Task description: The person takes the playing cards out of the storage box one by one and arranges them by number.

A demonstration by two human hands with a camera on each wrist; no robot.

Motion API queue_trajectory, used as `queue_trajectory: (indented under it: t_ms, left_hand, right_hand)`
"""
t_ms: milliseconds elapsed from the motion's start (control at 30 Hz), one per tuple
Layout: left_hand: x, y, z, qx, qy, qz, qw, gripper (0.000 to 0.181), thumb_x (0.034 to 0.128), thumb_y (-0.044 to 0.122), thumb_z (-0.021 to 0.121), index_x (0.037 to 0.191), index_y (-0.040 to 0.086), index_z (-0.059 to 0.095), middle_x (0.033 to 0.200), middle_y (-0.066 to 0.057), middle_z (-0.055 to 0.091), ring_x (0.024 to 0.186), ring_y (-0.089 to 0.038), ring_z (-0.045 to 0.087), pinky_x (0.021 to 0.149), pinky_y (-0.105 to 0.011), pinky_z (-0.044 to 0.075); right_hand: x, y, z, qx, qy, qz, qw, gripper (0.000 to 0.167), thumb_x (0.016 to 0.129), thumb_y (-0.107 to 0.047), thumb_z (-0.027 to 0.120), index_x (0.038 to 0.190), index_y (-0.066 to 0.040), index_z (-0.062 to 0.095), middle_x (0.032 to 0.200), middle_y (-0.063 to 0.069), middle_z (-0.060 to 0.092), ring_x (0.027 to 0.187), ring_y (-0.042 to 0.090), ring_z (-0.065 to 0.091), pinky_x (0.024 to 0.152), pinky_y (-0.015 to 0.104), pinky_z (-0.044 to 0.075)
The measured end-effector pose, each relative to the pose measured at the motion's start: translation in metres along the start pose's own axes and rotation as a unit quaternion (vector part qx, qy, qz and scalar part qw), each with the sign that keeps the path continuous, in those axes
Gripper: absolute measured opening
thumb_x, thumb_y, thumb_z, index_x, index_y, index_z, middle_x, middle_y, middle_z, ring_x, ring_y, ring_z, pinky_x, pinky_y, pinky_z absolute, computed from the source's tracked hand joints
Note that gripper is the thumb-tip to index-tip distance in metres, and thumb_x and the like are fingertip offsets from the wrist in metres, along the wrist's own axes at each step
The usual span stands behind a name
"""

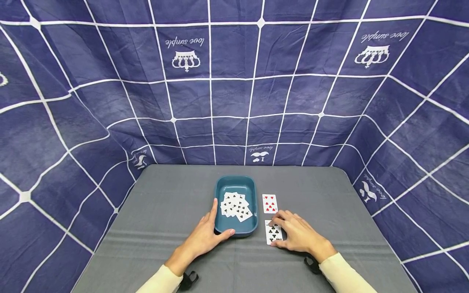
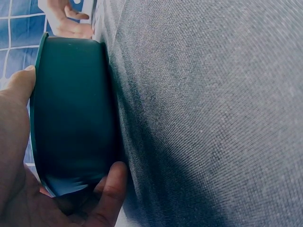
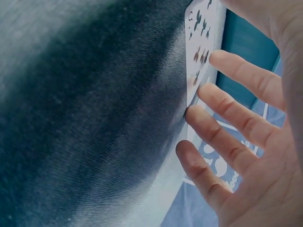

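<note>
A dark teal tray [image 1: 236, 232] stands on the table and holds several overlapping spade cards [image 1: 234, 205]. My left hand [image 1: 205, 236] grips its near left corner, fingers along the left wall and thumb at the near rim. In the left wrist view the thumb lies on the tray's rim and other fingers reach around the wall. Right of the tray, a club playing card [image 1: 272, 235] lies face up. My right hand [image 1: 298, 234] pinches it between thumb and index finger at opposite edges; the other fingers spread beside it. The hand covers part of the card.
A heart playing card [image 1: 269, 205] lies face up just beyond the club card, beside the tray's right wall. Grey cloth covers the table [image 1: 176, 195]. A blue curtain with white lines [image 1: 234, 97] hangs behind the table and along both sides.
</note>
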State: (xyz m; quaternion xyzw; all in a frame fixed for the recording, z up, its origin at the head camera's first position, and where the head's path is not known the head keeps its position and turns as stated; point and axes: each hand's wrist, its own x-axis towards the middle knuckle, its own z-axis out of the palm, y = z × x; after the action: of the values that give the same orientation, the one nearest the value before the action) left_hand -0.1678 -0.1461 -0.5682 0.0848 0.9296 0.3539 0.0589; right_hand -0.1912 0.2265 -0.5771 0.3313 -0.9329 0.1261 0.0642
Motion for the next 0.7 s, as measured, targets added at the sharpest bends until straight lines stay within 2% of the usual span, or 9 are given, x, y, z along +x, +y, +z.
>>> queue_trajectory:
  t_ms: [167, 433, 700]
  left_hand:
    - [0.000, 0.000, 0.000, 0.002, 0.001, 0.003, 1.0000, 0.135, 0.0969, 0.070, 0.088, 0.189, 0.014, 0.007, 0.181, -0.033, 0.045, 0.166, -0.054, 0.049, 0.130, -0.073, 0.046]
    - [0.000, 0.001, -0.002, 0.003, 0.001, 0.002, 1.0000, 0.135, 0.0970, 0.070, 0.088, 0.189, 0.014, 0.007, 0.181, -0.033, 0.045, 0.166, -0.054, 0.048, 0.131, -0.072, 0.046]
    - [0.001, 0.000, 0.000, 0.003, 0.001, 0.000, 1.0000, 0.135, 0.0969, 0.072, 0.087, 0.189, 0.014, 0.007, 0.180, -0.034, 0.046, 0.165, -0.055, 0.049, 0.130, -0.073, 0.046]
  right_hand:
    - [0.005, -0.002, -0.004, -0.008, 0.018, -0.011, 0.9998, 0.054, 0.086, -0.055, 0.102, 0.126, -0.024, 0.083, 0.127, -0.011, 0.073, 0.113, 0.013, 0.069, 0.091, 0.039, 0.058]
    - [0.022, -0.004, -0.019, -0.010, 0.032, -0.022, 0.9992, 0.047, 0.091, -0.047, 0.099, 0.128, -0.023, 0.083, 0.130, -0.009, 0.074, 0.118, 0.016, 0.072, 0.095, 0.042, 0.060]
    - [0.043, -0.009, -0.035, -0.021, 0.069, -0.071, 0.9949, 0.049, 0.091, -0.040, 0.101, 0.133, -0.021, 0.083, 0.130, -0.006, 0.076, 0.118, 0.020, 0.075, 0.093, 0.044, 0.061]
